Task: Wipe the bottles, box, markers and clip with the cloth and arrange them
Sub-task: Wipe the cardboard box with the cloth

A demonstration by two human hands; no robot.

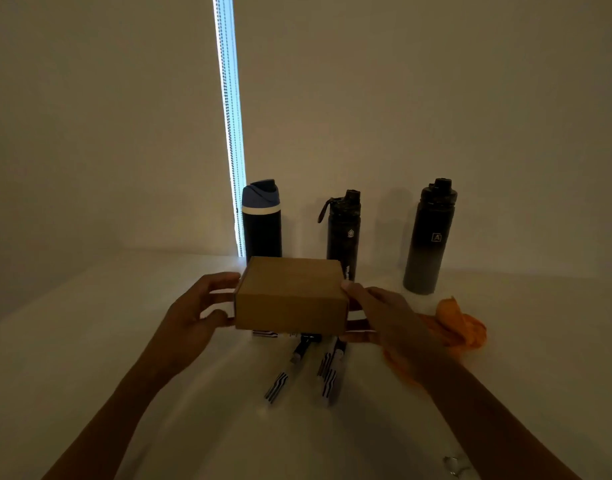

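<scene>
Dim white table (pixel 90 341), wall behind: your left hand (pixel 193 317) and right hand (pixel 377 317) grip the box (pixel 290 299) by its ends, fingers curled on it, long axis left-right, over the markers (pixel 297 362); cloth (pixel 467 327) lies just right of your right hand, the nearer one.

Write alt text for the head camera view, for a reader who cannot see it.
A left hand and a right hand hold a brown cardboard box by its sides over striped black-and-white markers on a pale table. Three dark bottles stand behind; a crumpled orange cloth lies to the right.
</scene>
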